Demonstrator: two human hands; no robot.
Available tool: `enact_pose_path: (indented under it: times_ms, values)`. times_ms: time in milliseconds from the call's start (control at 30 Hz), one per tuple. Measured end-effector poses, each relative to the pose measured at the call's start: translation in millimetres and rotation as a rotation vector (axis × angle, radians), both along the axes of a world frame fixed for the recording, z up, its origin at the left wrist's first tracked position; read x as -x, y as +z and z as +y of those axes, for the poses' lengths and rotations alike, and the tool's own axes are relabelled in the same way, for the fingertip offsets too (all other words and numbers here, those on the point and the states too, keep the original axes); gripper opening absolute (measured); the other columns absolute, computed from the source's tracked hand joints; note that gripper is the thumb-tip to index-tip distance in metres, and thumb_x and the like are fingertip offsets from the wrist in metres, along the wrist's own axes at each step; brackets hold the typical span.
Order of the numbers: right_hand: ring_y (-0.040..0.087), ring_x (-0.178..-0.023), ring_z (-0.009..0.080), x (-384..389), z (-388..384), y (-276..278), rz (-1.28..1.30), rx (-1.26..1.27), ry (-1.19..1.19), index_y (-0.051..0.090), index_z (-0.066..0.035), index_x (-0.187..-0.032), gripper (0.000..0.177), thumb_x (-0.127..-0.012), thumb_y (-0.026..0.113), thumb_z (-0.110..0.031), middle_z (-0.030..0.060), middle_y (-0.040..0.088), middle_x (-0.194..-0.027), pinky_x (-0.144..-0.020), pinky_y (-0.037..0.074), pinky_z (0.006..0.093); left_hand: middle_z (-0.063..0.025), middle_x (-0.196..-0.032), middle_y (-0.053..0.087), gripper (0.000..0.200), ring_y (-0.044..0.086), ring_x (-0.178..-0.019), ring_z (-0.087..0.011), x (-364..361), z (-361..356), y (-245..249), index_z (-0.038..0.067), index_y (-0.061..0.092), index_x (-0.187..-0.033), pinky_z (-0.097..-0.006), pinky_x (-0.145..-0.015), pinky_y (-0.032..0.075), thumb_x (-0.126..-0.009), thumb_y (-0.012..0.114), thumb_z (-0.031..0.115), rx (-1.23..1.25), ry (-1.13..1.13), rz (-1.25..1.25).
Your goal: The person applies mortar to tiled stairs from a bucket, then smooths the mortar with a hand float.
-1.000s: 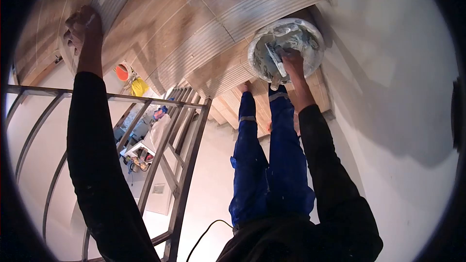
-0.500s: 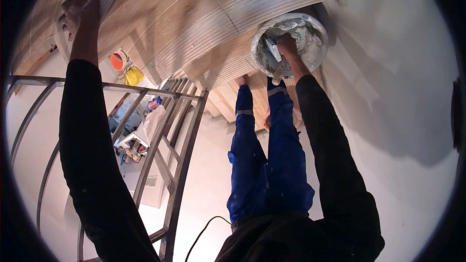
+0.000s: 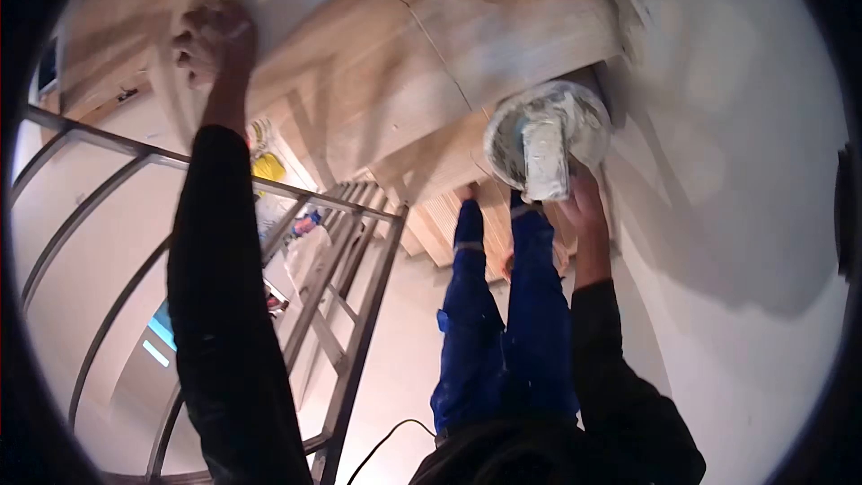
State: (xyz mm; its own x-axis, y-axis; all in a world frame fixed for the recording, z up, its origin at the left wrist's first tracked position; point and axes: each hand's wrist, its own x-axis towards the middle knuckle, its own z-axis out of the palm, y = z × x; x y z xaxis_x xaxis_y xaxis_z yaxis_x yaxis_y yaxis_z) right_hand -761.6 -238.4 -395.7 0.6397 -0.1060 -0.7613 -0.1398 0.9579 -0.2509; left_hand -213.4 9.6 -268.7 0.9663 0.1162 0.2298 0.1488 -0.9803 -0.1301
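My right hand (image 3: 584, 198) is closed around the handle of a trowel, mostly hidden behind its blade. A thick layer of whitish paste covers the trowel (image 3: 546, 160), which is raised over the near side of a round bucket (image 3: 593, 108). More of the paste is smeared on the bucket's inner wall. At the upper left, my left hand (image 3: 217, 40) curls its fingers over the edge of a wood-look tiled step (image 3: 359, 81). Nothing loose shows in it.
A metal railing (image 3: 359, 332) runs down the left side, with a lower level behind it. The pale wall (image 3: 718, 171) rises on the right. Lower steps (image 3: 449, 224) lie under my feet. A yellow item (image 3: 268, 167) sits beyond the railing.
The trowel has come up out of the bucket with paste on its blade. My view has shifted, so bucket, railing and left hand appear further right and lower.
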Motion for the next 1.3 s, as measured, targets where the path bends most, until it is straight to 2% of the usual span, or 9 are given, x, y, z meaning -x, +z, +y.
enact_pose_path:
  times_ms: [100,267,600,733,800,967,1033,1167,1300]
  values:
    - [0.065,-0.111,0.0228,-23.7,50.0,2.9,0.02,0.62,-0.019,0.064,-0.006,-0.127,0.028,-0.102,0.065,-0.02,0.0091,0.06,-0.133,-0.095,0.058,0.041,-0.025,-0.144,0.045,0.073,0.047,-0.133,-0.0448,21.4,-11.6,16.1,0.012,0.047,-0.145,-0.068,-0.1,0.041,-0.093,0.053,0.063,0.062,-0.008,-0.039]
    - [0.063,-0.11,0.0179,-186.1,66.7,65.8,0.051,0.39,-0.084,0.058,-0.01,-0.137,0.038,-0.102,0.068,-0.021,0.0041,0.063,-0.124,-0.096,0.058,0.046,-0.0231,-0.139,0.048,0.065,0.048,-0.13,-0.0441,27.0,-15.8,20.7,0.015,0.052,-0.138,-0.065,-0.1,0.041,-0.09,0.062,0.057,0.132,-0.005,-0.053]
    - [0.068,-0.091,0.0178,-355.2,73.7,-45.6,0.099,0.533,-0.443,0.065,-0.004,-0.119,0.025,-0.103,0.067,-0.023,0.0071,0.069,-0.104,-0.076,0.066,0.0402,-0.0203,-0.134,0.049,0.053,0.049,-0.127,-0.0424,28.4,-23.6,26.0,0.018,0.054,-0.132,-0.0606,-0.098,0.04,-0.088,0.063,0.047,0.174,-0.004,-0.044]
    - [0.067,-0.091,0.0167,-361.2,112.3,-55.5,0.254,0.896,-0.276,0.065,-0.003,-0.119,0.022,-0.101,0.063,-0.016,0.0063,0.069,-0.103,-0.073,0.066,0.0393,-0.0212,-0.134,0.049,0.058,0.051,-0.124,-0.0416,24.7,-21.1,22.9,0.017,0.051,-0.136,-0.0608,-0.096,0.042,-0.09,0.06,0.051,0.116,-0.006,-0.045]
    - [0.068,-0.096,0.0167,-333.1,114.3,-13.7,0.077,0.497,0.05,0.065,-0.004,-0.126,0.028,-0.1,0.061,-0.015,0.0085,0.068,-0.109,-0.077,0.066,0.0373,-0.0219,-0.133,0.05,0.061,0.053,-0.121,-0.0408,25.0,-17.7,21.2,0.017,0.049,-0.138,-0.0612,-0.094,0.044,-0.091,0.056,0.054,0.083,-0.01,-0.033]
    - [0.066,-0.106,0.0181,-296.9,79.2,-15.0,0.039,0.75,-0.221,0.061,-0.007,-0.138,0.037,-0.103,0.058,-0.018,0.0103,0.063,-0.124,-0.08,0.066,0.0381,-0.0223,-0.133,0.05,0.059,0.053,-0.122,-0.0412,25.6,-19.7,23.2,0.017,0.049,-0.139,-0.0616,-0.095,0.044,-0.093,0.056,0.053,0.098,0.002,-0.021]
    - [0.067,-0.09,0.0169,-287.4,40.1,-72.8,0.26,1.04,-0.126,0.063,-0.003,-0.135,0.035,-0.106,0.057,-0.021,0.008,0.069,-0.109,-0.07,0.061,0.0337,-0.0223,-0.133,0.05,0.059,0.052,-0.122,-0.0414,24.5,-18.6,22.1,0.017,0.049,-0.14,-0.0618,-0.095,0.044,-0.094,0.055,0.053,0.096,-0.01,-0.022]
    - [0.066,-0.085,0.0193,-326.0,3.9,-49.0,0.385,1.303,-0.312,0.068,0.003,-0.123,0.033,-0.106,0.057,-0.024,0.0104,0.071,-0.102,-0.079,0.057,0.0382,-0.0221,-0.132,0.049,0.058,0.05,-0.121,-0.0413,26.1,-21.3,22.4,0.013,0.049,-0.137,-0.0614,-0.094,0.042,-0.091,0.057,0.047,0.112,-0.015,-0.039]
    - [0.067,-0.099,0.0217,-348.5,65.7,-32.2,0.519,1.201,-0.331,0.063,0.009,-0.133,0.038,-0.102,0.052,-0.012,0.0193,0.073,-0.111,-0.089,0.053,0.036,-0.0219,-0.13,0.049,0.059,0.052,-0.12,-0.0418,26.9,-21.4,23.8,0.013,0.048,-0.138,-0.0623,-0.093,0.043,-0.092,0.056,0.049,0.085,-0.014,-0.039]
